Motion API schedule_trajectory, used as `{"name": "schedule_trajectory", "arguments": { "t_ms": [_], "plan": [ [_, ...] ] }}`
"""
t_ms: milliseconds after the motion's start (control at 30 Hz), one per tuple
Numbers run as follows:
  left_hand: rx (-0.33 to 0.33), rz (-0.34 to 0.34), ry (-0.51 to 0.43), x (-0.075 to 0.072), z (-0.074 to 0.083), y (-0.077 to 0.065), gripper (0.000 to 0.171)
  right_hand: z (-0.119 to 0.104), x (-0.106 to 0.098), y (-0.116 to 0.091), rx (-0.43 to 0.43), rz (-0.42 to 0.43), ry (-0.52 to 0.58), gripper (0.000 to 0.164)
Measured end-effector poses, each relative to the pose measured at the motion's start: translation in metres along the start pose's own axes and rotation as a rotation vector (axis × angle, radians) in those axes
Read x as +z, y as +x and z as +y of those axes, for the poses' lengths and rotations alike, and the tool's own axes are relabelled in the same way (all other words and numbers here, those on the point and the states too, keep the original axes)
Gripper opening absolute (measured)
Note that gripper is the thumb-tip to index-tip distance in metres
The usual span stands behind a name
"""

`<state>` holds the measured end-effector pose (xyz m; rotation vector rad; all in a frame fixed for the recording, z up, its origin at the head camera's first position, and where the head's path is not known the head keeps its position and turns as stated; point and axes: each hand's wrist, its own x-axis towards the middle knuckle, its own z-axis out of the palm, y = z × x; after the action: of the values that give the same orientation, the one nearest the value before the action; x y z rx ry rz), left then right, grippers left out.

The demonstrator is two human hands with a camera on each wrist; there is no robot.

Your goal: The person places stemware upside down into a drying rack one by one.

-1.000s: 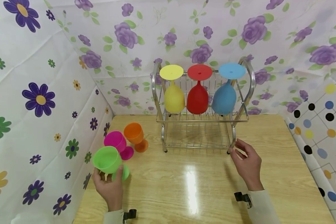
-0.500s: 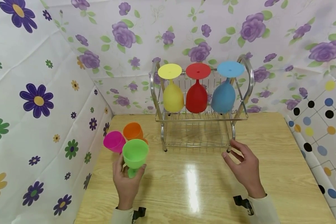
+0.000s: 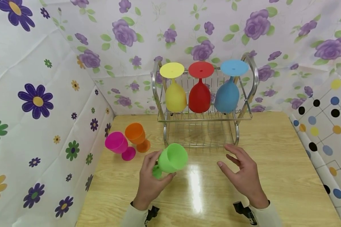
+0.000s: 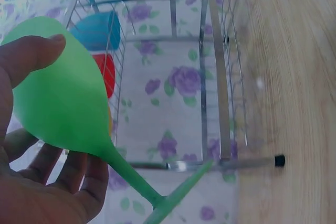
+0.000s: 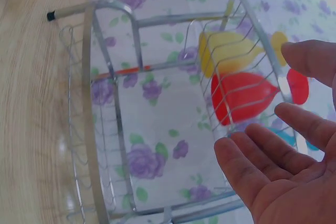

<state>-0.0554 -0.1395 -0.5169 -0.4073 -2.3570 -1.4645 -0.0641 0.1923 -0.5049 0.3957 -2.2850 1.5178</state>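
My left hand (image 3: 150, 183) grips a green goblet (image 3: 174, 157) by its bowl, thumb on one side and fingers on the other. The goblet is tilted, its mouth toward the right and its foot at the left, held over the table in front of the rack. In the left wrist view the green bowl (image 4: 58, 87) lies between thumb and fingers, stem and foot sticking out. My right hand (image 3: 244, 176) holds nothing; its fingers are loosely bent near the rack's front right foot. In the right wrist view, too, its fingers (image 5: 247, 166) are apart with nothing between them.
A two-tier metal rack (image 3: 204, 120) stands at the back. Its upper tier bears upside-down yellow (image 3: 175, 97), red (image 3: 200, 97) and blue (image 3: 226, 96) goblets. Upright magenta (image 3: 116, 142) and orange (image 3: 135, 133) goblets stand on the wooden table (image 3: 287, 176) at left. Patterned cloth surrounds the table.
My left hand has carried the green goblet rightward from beside the magenta one, tipping it over on the way. My right hand has shifted slightly left.
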Motion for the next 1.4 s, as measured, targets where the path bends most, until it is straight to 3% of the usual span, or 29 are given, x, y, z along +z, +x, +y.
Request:
{"name": "schedule_trajectory", "arguments": {
  "t_ms": [133, 367, 567, 767, 933, 1167, 1300, 1400],
  "plan": [
    [0.069, -0.084, 0.014, 0.011, 0.008, 0.003, 0.091, -0.01, 0.003, 0.0, -0.017, -0.019, 0.017, 0.067],
    [0.226, -0.212, 0.194, 0.025, 0.025, 0.015, 0.091, -0.025, 0.009, 0.001, -0.06, -0.115, -0.002, 0.077],
    [0.365, -0.261, 0.343, 0.034, 0.035, 0.022, 0.089, -0.03, 0.014, -0.001, -0.059, -0.223, -0.029, 0.091],
    [0.428, -0.29, 0.413, 0.037, 0.043, 0.026, 0.088, -0.033, 0.017, -0.005, -0.068, -0.248, 0.015, 0.091],
    [0.454, -0.289, 0.447, 0.037, 0.045, 0.028, 0.087, -0.034, 0.02, -0.007, -0.088, -0.226, 0.052, 0.085],
    [0.54, -0.219, 0.48, 0.042, 0.043, 0.029, 0.099, -0.034, 0.02, -0.008, -0.082, -0.172, 0.083, 0.082],
    [0.518, -0.179, 0.445, 0.039, 0.044, 0.027, 0.107, -0.031, 0.019, -0.008, -0.073, -0.131, 0.125, 0.082],
    [0.462, -0.168, 0.362, 0.036, 0.048, 0.023, 0.107, -0.027, 0.017, -0.009, -0.066, -0.097, 0.198, 0.082]
  ]
}}
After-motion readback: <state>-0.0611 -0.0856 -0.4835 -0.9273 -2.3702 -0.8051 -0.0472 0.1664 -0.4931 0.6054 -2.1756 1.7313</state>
